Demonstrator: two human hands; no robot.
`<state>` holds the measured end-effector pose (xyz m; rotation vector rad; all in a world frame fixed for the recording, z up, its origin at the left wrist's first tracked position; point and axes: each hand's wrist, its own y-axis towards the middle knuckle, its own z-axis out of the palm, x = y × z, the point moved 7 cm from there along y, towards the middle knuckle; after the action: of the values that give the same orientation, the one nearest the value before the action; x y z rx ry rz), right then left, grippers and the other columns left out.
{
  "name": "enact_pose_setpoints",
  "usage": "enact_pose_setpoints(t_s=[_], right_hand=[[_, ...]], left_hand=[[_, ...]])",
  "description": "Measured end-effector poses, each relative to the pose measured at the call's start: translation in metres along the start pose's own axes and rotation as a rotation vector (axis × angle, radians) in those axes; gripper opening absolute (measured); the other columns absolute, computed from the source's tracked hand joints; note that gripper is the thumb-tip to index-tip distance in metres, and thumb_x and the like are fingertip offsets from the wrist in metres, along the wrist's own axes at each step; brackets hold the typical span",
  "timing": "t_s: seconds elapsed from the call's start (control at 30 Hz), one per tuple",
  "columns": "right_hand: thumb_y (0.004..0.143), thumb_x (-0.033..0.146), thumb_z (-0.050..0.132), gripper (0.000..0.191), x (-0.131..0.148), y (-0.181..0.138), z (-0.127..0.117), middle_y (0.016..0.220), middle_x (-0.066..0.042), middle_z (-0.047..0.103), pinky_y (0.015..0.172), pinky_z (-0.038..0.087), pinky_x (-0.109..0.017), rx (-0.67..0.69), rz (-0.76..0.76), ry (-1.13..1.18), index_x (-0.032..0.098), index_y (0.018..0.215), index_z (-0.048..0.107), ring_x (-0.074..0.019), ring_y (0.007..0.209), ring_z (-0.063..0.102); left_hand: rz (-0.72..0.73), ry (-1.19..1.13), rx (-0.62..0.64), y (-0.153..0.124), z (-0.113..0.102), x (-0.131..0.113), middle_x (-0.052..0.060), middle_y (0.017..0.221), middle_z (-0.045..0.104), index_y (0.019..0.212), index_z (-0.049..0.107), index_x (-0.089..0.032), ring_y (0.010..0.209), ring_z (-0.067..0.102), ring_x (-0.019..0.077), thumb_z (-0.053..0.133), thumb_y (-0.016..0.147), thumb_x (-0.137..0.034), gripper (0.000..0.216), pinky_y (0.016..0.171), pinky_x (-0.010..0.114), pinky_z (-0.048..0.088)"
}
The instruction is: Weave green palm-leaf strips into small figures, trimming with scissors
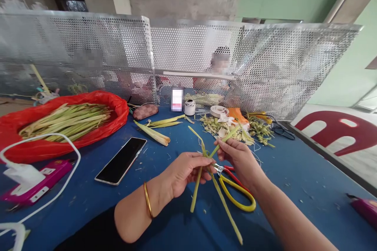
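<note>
The left hand (184, 172), with a gold bracelet (148, 200) on its wrist, is in the near middle of the scene, above the blue table (165, 219). Its thumb and fingers are clamped on the crossed green strips (196, 190), close to the place where they meet. The right hand (240, 159) is just to the right and a little farther; its thumb and fingertips are pressed together on one strip which goes to the far right. Two other ends point to the near side, and one to the far left.

Under the hands, on the table, lies a cutting tool (238, 186) with red and yellow handles; its metal part is partly hidden by the left fingers. To the left lies a dark phone (122, 160), and farther left stands a red bag (120, 111) full of long green stalks (67, 119). Farther away, beyond the hands, there are a white jar (190, 108), a roll of tape (218, 111) and a heap of plant scraps (212, 125), all before the perforated metal panel (191, 43)
</note>
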<state>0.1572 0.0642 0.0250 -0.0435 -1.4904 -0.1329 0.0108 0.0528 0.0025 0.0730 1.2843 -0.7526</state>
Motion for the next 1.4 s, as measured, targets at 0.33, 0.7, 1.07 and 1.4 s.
enact_pose_setpoints(t_s=[0.33, 0.7, 1.07, 1.4], right_hand=[[0.088, 0.032, 0.054, 0.019, 0.048, -0.049, 0.031, 0.071, -0.002, 0.061, 0.061, 0.042, -0.027, -0.075, -0.596, -0.76, 0.022, 0.073, 0.061, -0.0158, 0.064, 0.056], [0.084, 0.027, 0.05, 0.017, 0.005, -0.045, 0.051, 0.068, -0.001, 0.059, 0.054, 0.037, -0.025, 0.005, -0.317, -0.725, 0.022, 0.068, 0.05, -0.0164, 0.06, 0.052], [0.072, 0.016, 0.045, 0.015, -0.003, -0.052, 0.059, 0.062, 0.003, 0.043, 0.052, 0.029, -0.024, 0.096, -0.275, -0.637, 0.023, 0.064, 0.034, -0.0131, 0.058, 0.039], [0.072, 0.012, 0.045, 0.015, -0.001, -0.06, 0.067, 0.07, 0.0, 0.052, 0.052, 0.032, -0.025, 0.163, -0.308, -0.631, 0.022, 0.065, 0.037, -0.015, 0.064, 0.047]], left_hand=[[0.252, -0.3, -0.03, -0.004, -0.003, -0.026, 0.011, 0.1, 0.071, 0.091, 0.071, -0.01, 0.086, 0.066, 0.0172, 0.062, 0.071, -0.008, 0.022, 0.086, 0.028, 0.048], [0.293, -0.266, -0.062, -0.001, -0.003, -0.022, 0.009, 0.092, 0.071, 0.089, 0.072, -0.012, 0.084, 0.066, 0.0172, 0.07, 0.073, -0.02, 0.018, 0.086, 0.029, 0.048], [0.316, -0.231, -0.113, -0.004, -0.011, -0.03, 0.011, 0.099, 0.072, 0.09, 0.072, -0.012, 0.092, 0.067, 0.0201, 0.069, 0.075, -0.02, 0.017, 0.08, 0.027, 0.049], [0.338, -0.304, -0.115, -0.003, -0.016, -0.034, 0.01, 0.101, 0.072, 0.089, 0.07, -0.012, 0.091, 0.068, 0.0187, 0.069, 0.075, -0.012, 0.014, 0.091, 0.03, 0.049]])
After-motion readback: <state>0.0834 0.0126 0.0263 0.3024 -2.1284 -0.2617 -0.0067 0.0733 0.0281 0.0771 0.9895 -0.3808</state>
